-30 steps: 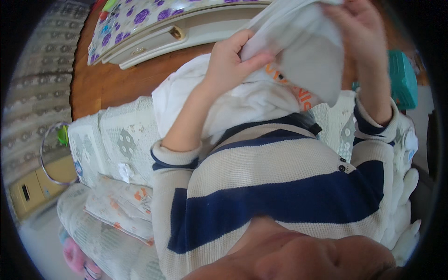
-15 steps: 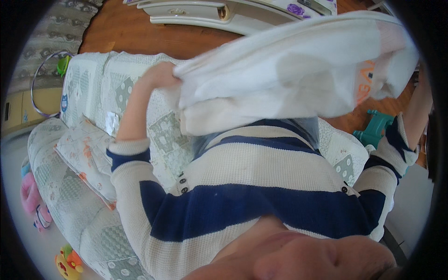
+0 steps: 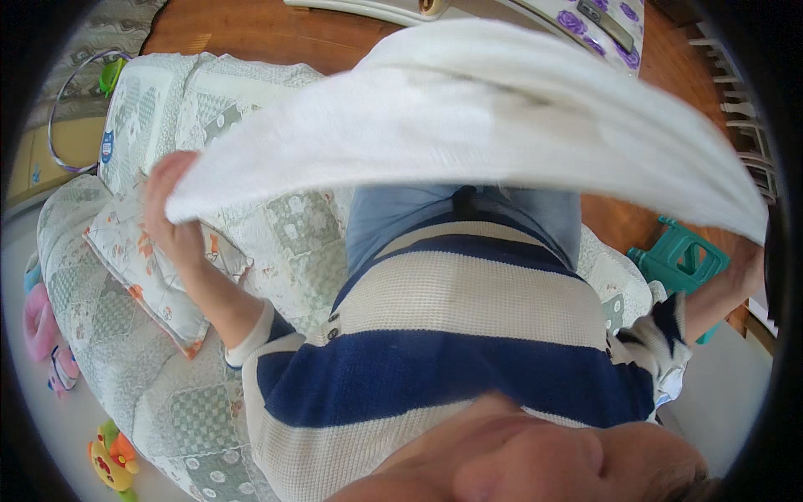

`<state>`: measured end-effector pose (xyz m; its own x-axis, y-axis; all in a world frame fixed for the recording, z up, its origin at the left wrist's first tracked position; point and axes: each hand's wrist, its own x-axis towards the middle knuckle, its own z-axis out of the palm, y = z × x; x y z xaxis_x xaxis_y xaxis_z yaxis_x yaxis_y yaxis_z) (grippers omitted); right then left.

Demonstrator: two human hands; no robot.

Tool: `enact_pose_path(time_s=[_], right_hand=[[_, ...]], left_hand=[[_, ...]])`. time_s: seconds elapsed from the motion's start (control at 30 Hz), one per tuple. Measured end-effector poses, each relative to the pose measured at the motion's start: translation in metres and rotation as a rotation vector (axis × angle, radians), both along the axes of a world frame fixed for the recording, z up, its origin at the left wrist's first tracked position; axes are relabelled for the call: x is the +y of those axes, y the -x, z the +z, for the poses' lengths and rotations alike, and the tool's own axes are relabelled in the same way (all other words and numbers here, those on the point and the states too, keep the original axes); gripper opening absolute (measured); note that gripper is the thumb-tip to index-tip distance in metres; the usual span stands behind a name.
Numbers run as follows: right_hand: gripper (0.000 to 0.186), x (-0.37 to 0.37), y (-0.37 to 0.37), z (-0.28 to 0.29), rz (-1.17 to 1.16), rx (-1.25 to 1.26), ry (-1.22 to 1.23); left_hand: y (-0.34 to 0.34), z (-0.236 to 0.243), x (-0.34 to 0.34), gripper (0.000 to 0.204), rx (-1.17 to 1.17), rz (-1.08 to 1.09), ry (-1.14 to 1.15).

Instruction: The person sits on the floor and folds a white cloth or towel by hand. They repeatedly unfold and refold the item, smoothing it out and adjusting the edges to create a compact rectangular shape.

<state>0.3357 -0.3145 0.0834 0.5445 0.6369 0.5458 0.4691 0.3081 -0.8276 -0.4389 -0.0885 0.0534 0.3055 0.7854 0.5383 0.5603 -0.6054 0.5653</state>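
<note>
A wide white towel (image 3: 468,125) is stretched in the air in front of my body, bowed upward in the middle and blurred by motion. My left hand (image 3: 171,201) grips its left corner, out over the patterned sofa cover. At the far right my right hand (image 3: 744,266) is at the towel's other end, with its fingers partly lost at the dark picture edge. Below the towel show my blue jeans (image 3: 381,222) and striped sweater.
A quilted sofa cover (image 3: 196,410) and a floral cushion (image 3: 163,289) lie left. Beyond them stand a hoop (image 3: 57,142) and plush toys (image 3: 113,460). A green plastic stool (image 3: 682,255) is at right. A table with purple-flower cloth (image 3: 573,21) stands at the back.
My left hand has moved left and down, and my right hand down. The towel has gone from hanging in folds to being spread wide; its orange print no longer shows.
</note>
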Motion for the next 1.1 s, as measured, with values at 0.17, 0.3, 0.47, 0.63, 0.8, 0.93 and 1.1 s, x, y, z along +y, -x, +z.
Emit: enact_pose_path(time_s=[0.17,0.3,0.47,0.63,0.8,0.93,1.1], right_hand=[[0.045,-0.099,-0.005,-0.113,0.065,0.425,0.216],[0.048,-0.120,0.017,-0.150,0.050,0.600,0.227],[0.047,-0.135,0.022,-0.147,0.069,0.623,0.225],[0.046,-0.118,0.020,-0.148,0.097,0.613,0.269],[0.045,-0.096,0.010,-0.141,0.189,0.591,0.298],[0.046,-0.110,0.017,-0.135,0.077,0.593,0.330],[0.047,-0.125,0.032,-0.145,0.037,0.667,0.336]], left_hand=[[-0.016,-0.042,-0.015,0.018,-0.087,-0.436,0.627],[-0.017,-0.128,0.008,0.021,-0.349,-0.188,0.997],[-0.085,-0.138,0.027,0.033,-0.347,-0.054,1.118],[-0.102,-0.177,0.089,0.037,-0.075,0.262,0.838],[-0.135,-0.199,0.183,0.037,-0.440,0.128,0.783],[-0.192,-0.201,0.221,0.031,-0.316,-0.146,1.065],[-0.229,-0.271,0.232,0.027,0.201,-0.393,1.212]])
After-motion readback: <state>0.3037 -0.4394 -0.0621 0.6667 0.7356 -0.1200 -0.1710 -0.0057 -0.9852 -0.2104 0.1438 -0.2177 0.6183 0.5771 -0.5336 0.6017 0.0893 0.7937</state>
